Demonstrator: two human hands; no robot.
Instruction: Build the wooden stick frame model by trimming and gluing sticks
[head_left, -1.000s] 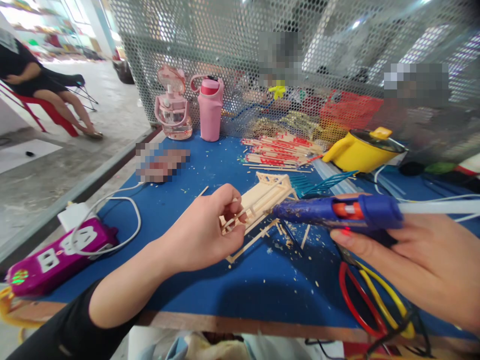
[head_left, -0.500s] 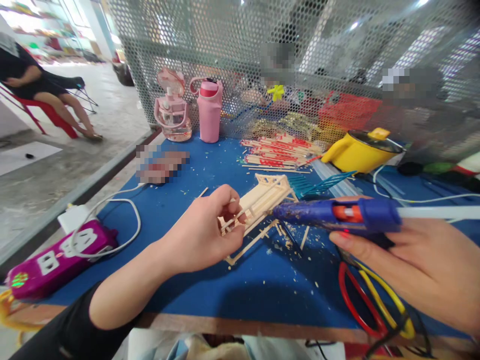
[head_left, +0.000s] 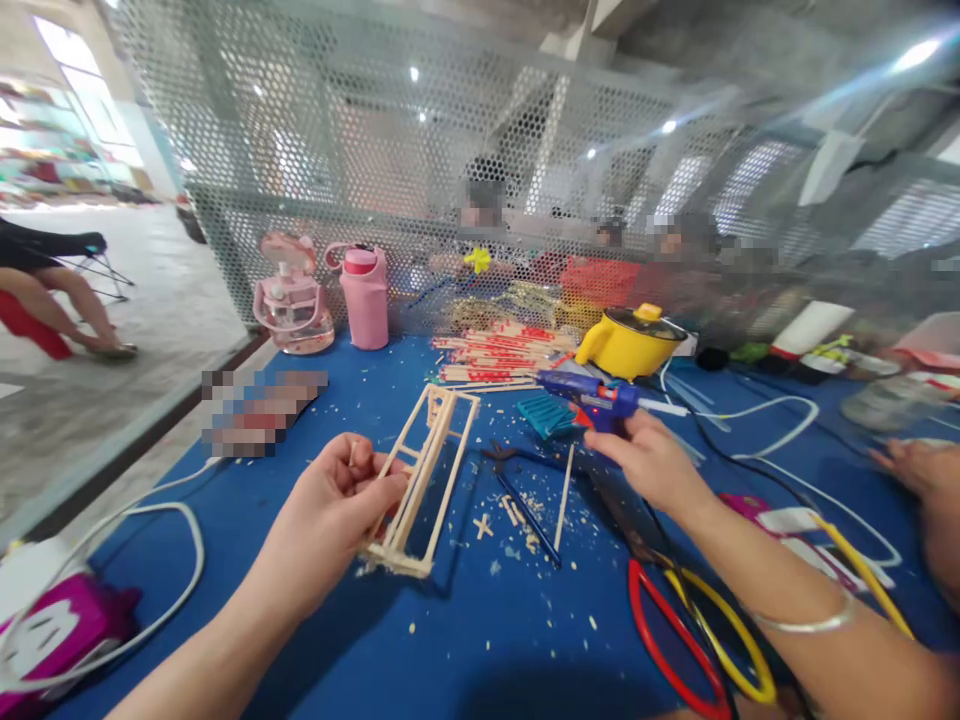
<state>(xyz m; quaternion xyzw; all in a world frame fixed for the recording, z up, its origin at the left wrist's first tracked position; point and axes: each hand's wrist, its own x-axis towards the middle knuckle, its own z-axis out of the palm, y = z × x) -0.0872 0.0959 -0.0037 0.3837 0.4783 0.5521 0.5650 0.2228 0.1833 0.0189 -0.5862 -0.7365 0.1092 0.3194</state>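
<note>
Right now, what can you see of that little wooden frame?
The wooden frame is long, narrow and open, built of thin, pale, wood-like sticks. Long rails run lengthwise, some close together down the middle, with short crosspieces between. Whitish wisps show at its near end. The left grip holds its near left side over the blue table; whether its far end touches down is unclear.

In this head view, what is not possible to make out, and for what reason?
In the head view:
Wooden frame: part of its left side, hidden by the left hand.
Glue gun: most of its handle, hidden by the right hand.
Left purple power strip: cut off by the left edge.
Co-worker's hand: blurred, and cut off by the right edge.
Flat thing beyond the left hand: masked by pixel blocks.
</note>
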